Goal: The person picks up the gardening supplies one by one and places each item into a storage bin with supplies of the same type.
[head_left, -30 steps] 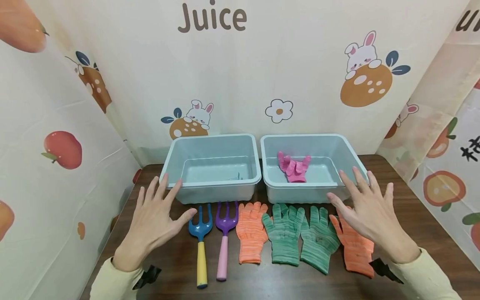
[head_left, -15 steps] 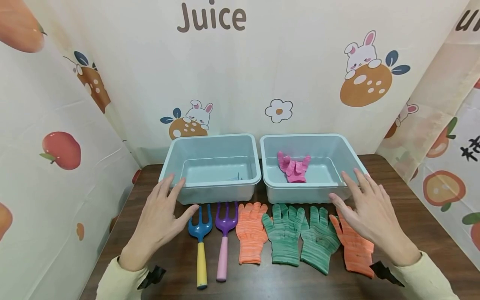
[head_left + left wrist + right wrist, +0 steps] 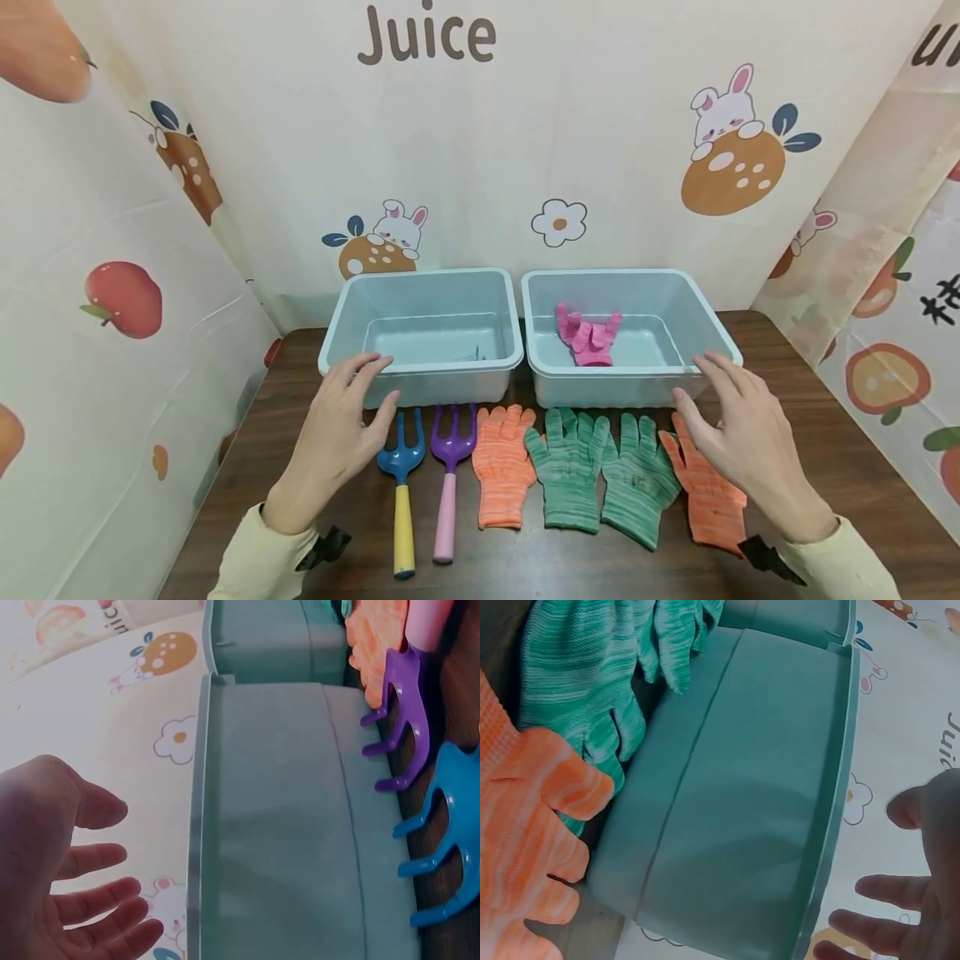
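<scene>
My left hand (image 3: 333,437) hovers by the front left corner of the left light-blue bin (image 3: 442,387), its fingers loosely bent around nothing. Close to its thumb lies a hand fork (image 3: 402,517) with blue tines and a yellow handle. A second hand fork (image 3: 446,517), purple with a pink handle, lies beside it. My right hand (image 3: 750,437), relaxed and holding nothing, is above an orange glove (image 3: 716,500) by the right light-blue bin (image 3: 607,388). Two green gloves (image 3: 573,479) (image 3: 640,483) and another orange glove (image 3: 502,475) complete the row.
A pink glove (image 3: 594,340) lies inside the right bin. Both bins stand side by side at the back of the brown wooden table (image 3: 555,571), against a printed curtain (image 3: 480,150). More curtain hangs at the left and right sides.
My left hand has shifted a little to the right, and its fingers have bent more. The right hand's fingers have drawn in from a wider spread. Forks, gloves and bins have stayed put.
</scene>
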Demonstrator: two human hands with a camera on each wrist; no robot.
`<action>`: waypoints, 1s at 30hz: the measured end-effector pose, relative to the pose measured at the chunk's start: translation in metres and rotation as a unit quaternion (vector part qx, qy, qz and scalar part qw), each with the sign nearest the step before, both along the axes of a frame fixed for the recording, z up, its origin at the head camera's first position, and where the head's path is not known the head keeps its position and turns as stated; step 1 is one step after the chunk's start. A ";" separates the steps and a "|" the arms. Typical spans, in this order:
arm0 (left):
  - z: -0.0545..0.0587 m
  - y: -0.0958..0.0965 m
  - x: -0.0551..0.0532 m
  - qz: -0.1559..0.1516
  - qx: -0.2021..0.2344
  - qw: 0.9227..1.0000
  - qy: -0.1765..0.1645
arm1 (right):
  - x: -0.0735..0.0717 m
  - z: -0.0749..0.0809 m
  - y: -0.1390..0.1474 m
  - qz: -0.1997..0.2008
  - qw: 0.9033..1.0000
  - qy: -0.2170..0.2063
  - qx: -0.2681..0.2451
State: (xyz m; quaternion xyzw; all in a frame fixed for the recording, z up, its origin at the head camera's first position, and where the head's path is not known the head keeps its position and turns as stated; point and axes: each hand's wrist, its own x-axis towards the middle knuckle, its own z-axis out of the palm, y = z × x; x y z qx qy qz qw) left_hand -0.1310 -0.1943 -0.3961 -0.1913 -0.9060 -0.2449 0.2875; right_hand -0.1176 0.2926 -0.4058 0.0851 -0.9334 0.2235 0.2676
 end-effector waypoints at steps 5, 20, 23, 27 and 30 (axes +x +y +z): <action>0.000 0.010 -0.003 -0.013 0.001 1.000 0.004 | 0.003 -0.005 -0.001 -0.015 0.999 0.025 -0.025; -0.003 0.037 -0.005 -0.038 -0.013 0.999 0.002 | 0.005 -0.014 0.004 -0.008 0.997 0.049 -0.053; -0.005 0.042 -0.005 -0.045 -0.014 0.999 -0.003 | 0.005 -0.016 0.007 -0.005 0.997 0.046 -0.058; -0.008 0.048 -0.004 -0.052 -0.018 0.998 -0.012 | 0.003 -0.019 0.010 -0.004 0.997 0.055 -0.061; -0.011 0.052 -0.003 -0.058 -0.020 0.998 -0.016 | 0.001 -0.021 0.012 -0.004 0.996 0.068 -0.060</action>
